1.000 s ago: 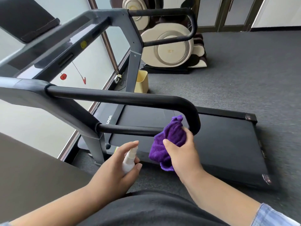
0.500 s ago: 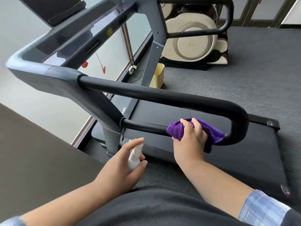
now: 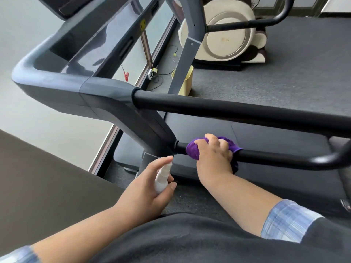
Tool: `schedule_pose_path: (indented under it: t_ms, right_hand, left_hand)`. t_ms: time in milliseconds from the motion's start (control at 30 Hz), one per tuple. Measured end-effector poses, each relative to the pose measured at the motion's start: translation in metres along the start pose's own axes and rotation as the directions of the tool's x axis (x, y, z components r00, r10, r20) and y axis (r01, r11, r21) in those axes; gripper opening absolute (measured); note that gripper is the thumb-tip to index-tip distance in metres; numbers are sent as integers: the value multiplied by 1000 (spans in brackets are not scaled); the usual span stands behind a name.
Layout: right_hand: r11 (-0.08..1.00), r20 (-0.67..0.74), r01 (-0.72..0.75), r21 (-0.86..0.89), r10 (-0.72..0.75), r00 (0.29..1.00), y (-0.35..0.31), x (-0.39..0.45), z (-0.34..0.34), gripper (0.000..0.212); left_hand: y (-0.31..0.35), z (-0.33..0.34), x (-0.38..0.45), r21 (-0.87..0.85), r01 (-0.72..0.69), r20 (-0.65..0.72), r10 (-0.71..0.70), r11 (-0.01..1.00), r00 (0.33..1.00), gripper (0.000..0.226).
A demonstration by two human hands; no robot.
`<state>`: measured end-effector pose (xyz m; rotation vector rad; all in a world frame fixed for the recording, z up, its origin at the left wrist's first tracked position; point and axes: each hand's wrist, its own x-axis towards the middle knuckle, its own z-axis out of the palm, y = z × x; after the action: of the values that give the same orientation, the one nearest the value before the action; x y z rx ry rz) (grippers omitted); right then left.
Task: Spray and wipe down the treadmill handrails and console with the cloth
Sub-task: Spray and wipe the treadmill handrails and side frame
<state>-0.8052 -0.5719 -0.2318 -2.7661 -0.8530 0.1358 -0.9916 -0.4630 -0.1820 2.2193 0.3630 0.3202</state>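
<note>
My right hand (image 3: pixel 214 158) grips a purple cloth (image 3: pixel 191 149) wrapped around the thin lower black bar (image 3: pixel 275 157) of the near handrail, close to where it meets the grey upright (image 3: pixel 144 128). The thick upper black handrail bar (image 3: pixel 228 111) runs above it to the right. My left hand (image 3: pixel 144 192) holds a small white spray bottle (image 3: pixel 161 177), nozzle up, just left of and below the cloth. The console (image 3: pixel 76 4) shows at the top left edge, mostly cut off. The far handrail (image 3: pixel 256 21) is at the top right.
The black treadmill belt (image 3: pixel 256 135) lies beneath the rails. A cream massage chair (image 3: pixel 228 35) stands behind the treadmill, a yellow bin (image 3: pixel 187 80) beside the far upright. A red safety clip (image 3: pixel 125 75) hangs under the console. Grey carpet (image 3: pixel 294 73) covers the floor.
My right hand has slid the cloth leftward along the lower bar, from the bend at the right end to near the upright. The left hand and bottle keep their place.
</note>
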Motion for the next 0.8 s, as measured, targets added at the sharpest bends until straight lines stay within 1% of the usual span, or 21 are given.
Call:
schedule_pose_path:
  t_ms: [133, 200, 300, 367, 400, 500, 567, 667, 733, 800]
  right_hand:
    - [995, 38, 92, 47, -93, 995, -47, 1, 25, 54]
    - [989, 40, 111, 96, -115, 993, -55, -3, 31, 53]
    - [958, 101, 87, 272, -118, 988, -43, -7, 22, 52]
    - [918, 139, 51, 393, -114, 984, -30, -17, 10, 56]
    - [908, 136, 36, 417, -102, 985, -22, -25, 3, 58]
    - [897, 77, -16, 442, -20, 997, 9, -50, -16, 62]
    - [864, 44, -103, 492, 93, 995, 32, -66, -35, 69]
    - [787, -50, -195, 586, 275, 960, 67, -89, -61, 80]
    - [731, -73, -235, 641, 363, 929, 92, -107, -75, 85]
    - [668, -67, -259, 698, 421, 904, 120, -127, -87, 81]
  left_hand:
    - [-14, -19, 7, 2, -50, 72, 49, 999, 996, 58]
    - [-14, -25, 12, 24, -91, 113, 87, 996, 990, 61]
    - [-10, -29, 24, 12, -140, 164, 136, 990, 977, 61]
    - [-5, -26, 33, -5, -172, 183, 170, 985, 968, 60]
    - [-1, -22, 37, -15, -187, 189, 186, 982, 964, 59]
    - [18, -5, 49, -29, -256, 243, 255, 966, 936, 58]
    - [35, 6, 55, -31, -297, 284, 293, 954, 913, 59]
    - [61, 27, 63, -42, -361, 301, 357, 932, 884, 62]
    - [82, 48, 65, -32, -418, 286, 409, 908, 866, 68]
    - [103, 73, 62, -45, -437, 290, 431, 898, 855, 77]
